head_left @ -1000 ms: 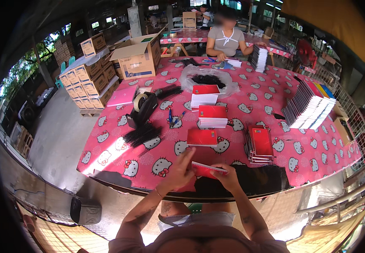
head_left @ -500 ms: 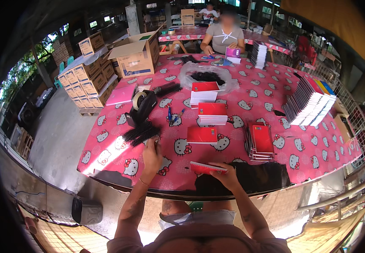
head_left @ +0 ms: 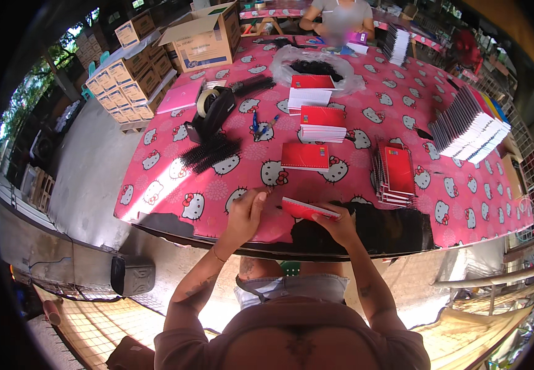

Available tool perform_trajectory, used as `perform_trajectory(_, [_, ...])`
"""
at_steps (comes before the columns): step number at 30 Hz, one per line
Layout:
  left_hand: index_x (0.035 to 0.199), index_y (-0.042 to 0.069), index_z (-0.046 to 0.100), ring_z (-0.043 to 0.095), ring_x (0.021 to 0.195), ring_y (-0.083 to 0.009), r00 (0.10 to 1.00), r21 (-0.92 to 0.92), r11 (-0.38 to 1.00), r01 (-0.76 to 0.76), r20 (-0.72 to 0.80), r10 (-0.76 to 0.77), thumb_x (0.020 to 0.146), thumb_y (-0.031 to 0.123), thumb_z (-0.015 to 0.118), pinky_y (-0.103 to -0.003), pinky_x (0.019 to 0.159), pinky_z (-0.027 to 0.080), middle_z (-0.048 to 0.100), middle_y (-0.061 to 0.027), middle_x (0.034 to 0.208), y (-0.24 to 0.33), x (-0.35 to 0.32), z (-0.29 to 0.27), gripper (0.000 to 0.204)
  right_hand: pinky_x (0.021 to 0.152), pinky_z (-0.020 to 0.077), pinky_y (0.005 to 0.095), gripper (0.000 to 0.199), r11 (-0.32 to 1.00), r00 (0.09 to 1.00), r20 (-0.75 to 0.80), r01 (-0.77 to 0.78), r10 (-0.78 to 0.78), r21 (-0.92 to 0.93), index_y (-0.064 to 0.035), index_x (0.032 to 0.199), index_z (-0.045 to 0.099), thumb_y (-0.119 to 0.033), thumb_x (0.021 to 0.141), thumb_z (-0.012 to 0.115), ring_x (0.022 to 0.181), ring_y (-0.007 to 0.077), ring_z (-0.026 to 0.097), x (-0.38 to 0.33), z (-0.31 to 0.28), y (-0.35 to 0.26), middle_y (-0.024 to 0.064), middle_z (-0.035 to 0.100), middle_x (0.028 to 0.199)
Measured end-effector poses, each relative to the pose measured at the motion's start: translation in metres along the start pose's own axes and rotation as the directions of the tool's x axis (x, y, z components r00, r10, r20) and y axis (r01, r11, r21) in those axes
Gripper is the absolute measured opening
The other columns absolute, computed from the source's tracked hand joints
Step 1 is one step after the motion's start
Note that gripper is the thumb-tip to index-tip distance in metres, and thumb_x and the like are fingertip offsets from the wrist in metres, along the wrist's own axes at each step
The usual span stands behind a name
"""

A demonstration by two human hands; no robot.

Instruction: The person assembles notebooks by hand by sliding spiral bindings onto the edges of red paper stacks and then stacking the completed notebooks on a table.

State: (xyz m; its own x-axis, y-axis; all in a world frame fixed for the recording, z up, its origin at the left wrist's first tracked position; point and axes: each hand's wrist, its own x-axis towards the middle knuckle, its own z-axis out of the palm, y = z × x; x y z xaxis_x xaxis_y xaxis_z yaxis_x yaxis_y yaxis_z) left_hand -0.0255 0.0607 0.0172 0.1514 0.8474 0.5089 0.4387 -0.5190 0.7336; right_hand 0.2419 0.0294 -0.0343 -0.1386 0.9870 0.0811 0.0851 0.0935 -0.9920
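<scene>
My right hand (head_left: 340, 227) grips a small red notebook (head_left: 304, 208) by its right end, just over the near table edge. The notebook is tilted, with its long punched edge upward. To its left is my left hand (head_left: 246, 213), its fingers closed in a pinch; whatever they hold is too small to make out. Behind that hand lies a bunch of black spiral binding coils (head_left: 211, 154). Straight ahead a red notebook (head_left: 304, 156) lies flat, with a red notebook stack (head_left: 323, 123) beyond it. Another stack of red notebooks (head_left: 398, 169), bound with black coils, stands at the right.
A black tape dispenser (head_left: 214, 117), blue-handled pliers (head_left: 264, 126) and a pink folder (head_left: 182, 97) lie left of centre. Further back are a plastic bag of black coils (head_left: 285, 58) and an open carton (head_left: 204, 44). Tall notebook stacks (head_left: 470, 126) stand right. A person (head_left: 341, 15) sits opposite.
My left hand has left the black coils and moved right, near the notebook, with its fingers closed. My right hand still holds the red notebook. The view has tipped downward.
</scene>
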Motion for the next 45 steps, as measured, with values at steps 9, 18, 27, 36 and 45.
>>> perform_trajectory(9, [0.105, 0.005, 0.074, 0.050, 0.057, -0.0226, 0.993, 0.130, 0.985, -0.117, 0.024, 0.115, 0.089, 0.010, 0.069, -0.036, 0.053, 0.041, 0.055, -0.0091, 0.066, 0.008, -0.013, 0.009, 0.017, 0.079, 0.0480, 0.0221, 0.027, 0.999, 1.000, 0.012, 0.009, -0.010, 0.047, -0.0005, 0.116, 0.070, -0.011, 0.092, 0.070, 0.089, 0.0061, 0.060, -0.001, 0.002, -0.012, 0.0015, 0.071, 0.097])
perform_trajectory(18, [0.102, 0.004, 0.073, 0.058, 0.054, -0.0261, 0.990, 0.111, 0.990, -0.084, 0.122, 0.070, 0.088, 0.013, 0.071, -0.036, 0.052, 0.045, 0.060, -0.0091, 0.068, -0.005, -0.001, 0.008, 0.017, 0.078, 0.0478, 0.0226, 0.026, 1.000, 0.999, 0.024, 0.028, -0.028, 0.008, -0.0004, 0.115, 0.070, -0.011, 0.092, 0.070, 0.087, 0.0064, 0.060, -0.001, 0.000, -0.007, 0.0026, 0.070, 0.094])
perform_trajectory(27, [0.121, 0.011, 0.064, 0.064, 0.075, -0.0291, 0.868, 0.028, 0.958, -0.286, 0.432, 0.247, 0.087, 0.023, 0.073, -0.041, 0.062, 0.052, 0.062, -0.0117, 0.097, -0.012, 0.021, -0.002, 0.037, 0.077, 0.0486, 0.0237, 0.027, 0.998, 0.998, 0.040, 0.040, -0.039, -0.048, -0.0010, 0.115, 0.070, -0.012, 0.091, 0.071, 0.085, 0.0070, 0.060, -0.005, 0.000, -0.005, 0.0045, 0.071, 0.093])
perform_trajectory(36, [0.147, -0.004, 0.037, 0.030, 0.144, -0.0431, 0.936, 0.601, 0.727, -0.332, 0.307, 0.173, 0.093, 0.057, 0.051, -0.069, 0.111, 0.016, 0.032, -0.0248, 0.155, 0.020, -0.035, 0.045, 0.082, 0.063, 0.0446, 0.0210, 0.020, 0.997, 0.983, -0.176, 0.057, -0.047, 0.054, -0.0016, 0.103, 0.071, -0.016, 0.090, 0.073, 0.070, 0.0027, 0.053, -0.019, 0.019, -0.049, -0.0038, 0.062, 0.077])
perform_trajectory(45, [0.144, -0.009, 0.036, 0.029, 0.144, -0.0448, 0.891, 0.589, 0.676, -0.443, 0.373, 0.258, 0.091, 0.066, 0.047, -0.070, 0.111, 0.015, 0.035, -0.0331, 0.150, 0.029, -0.033, 0.049, 0.092, 0.065, 0.0470, 0.0241, 0.021, 0.996, 0.987, -0.139, 0.082, -0.076, 0.038, 0.0016, 0.104, 0.070, -0.015, 0.091, 0.071, 0.074, 0.0049, 0.056, -0.020, 0.012, -0.046, 0.0018, 0.067, 0.080])
